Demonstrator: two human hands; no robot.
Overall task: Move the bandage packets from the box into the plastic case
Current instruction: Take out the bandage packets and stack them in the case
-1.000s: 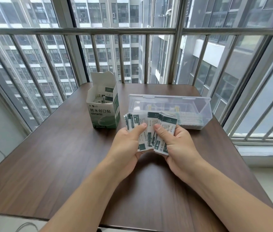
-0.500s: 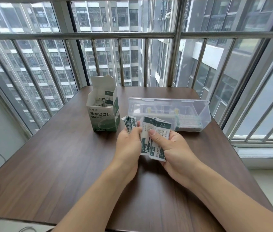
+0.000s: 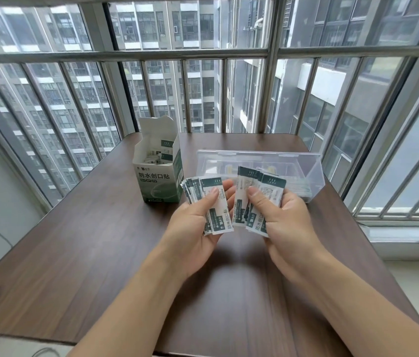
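Above brown table (image 3: pixel 79 253), both hands pinching fanned packets, box (image 3: pixel 158 181) left, clear case (image 3: pixel 303 171) behind, perhaps part-filled

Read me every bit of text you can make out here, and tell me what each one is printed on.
"防水创口贴": front of the green and white cardboard box.
"防水创口贴": along the white and green bandage packets in the right hand, seen on the front packet.
"口贴": only the end shows on the front packet held in the left hand.
Smaller print, logos and codes: too small to read.
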